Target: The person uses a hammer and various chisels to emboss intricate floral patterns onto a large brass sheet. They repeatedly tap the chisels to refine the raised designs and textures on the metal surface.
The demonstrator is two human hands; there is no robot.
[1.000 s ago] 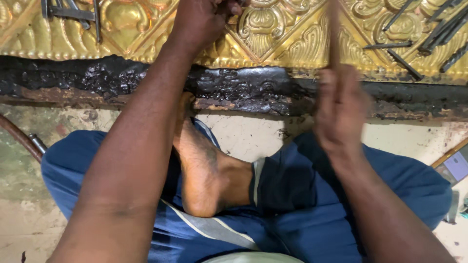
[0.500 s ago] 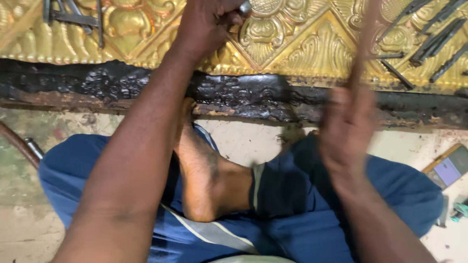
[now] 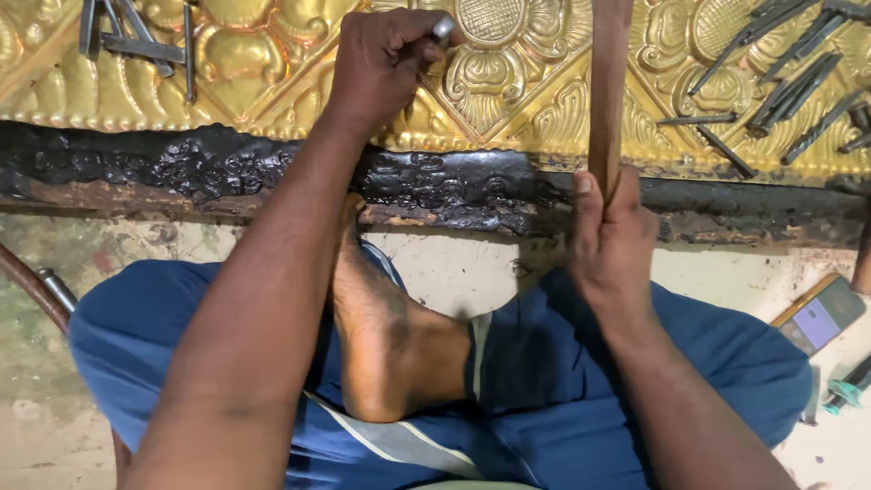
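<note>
Loose punches (image 3: 780, 77) litter embossed sheet (image 3: 544, 82).

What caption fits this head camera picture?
Left hand holds a metal punch on embossed golden sheet; right hand grips a wooden handle.

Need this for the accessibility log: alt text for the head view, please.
Seen from above, a seated person's left hand holds a metal punch against an embossed golden metal sheet, while the right hand grips an upright wooden handle. Loose punches lie on the sheet.
</note>
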